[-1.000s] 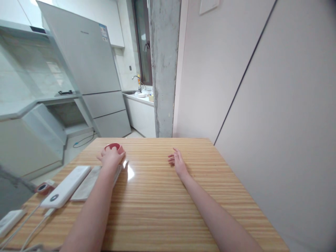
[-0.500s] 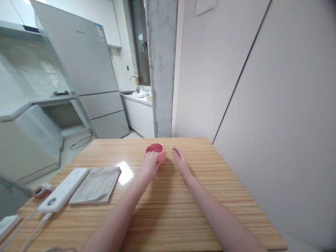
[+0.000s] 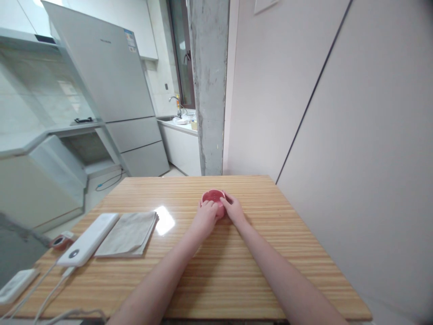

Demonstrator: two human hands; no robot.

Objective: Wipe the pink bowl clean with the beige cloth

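A small red bowl stands on the wooden table, toward its far middle. My left hand curls round the bowl's near left side. My right hand presses against its right side, fingers wrapped on the rim. Both hands hold the bowl between them, and its lower part is hidden behind my fingers.
On the table's left lie a folded grey cloth, a white power bank with cables, a small red-and-white item and a white device. A wall runs close on the right. A fridge and a concrete pillar stand beyond.
My left hand carried the red bowl from the left, by the grey cloth, to the table's middle. My right hand closed in on its right side.
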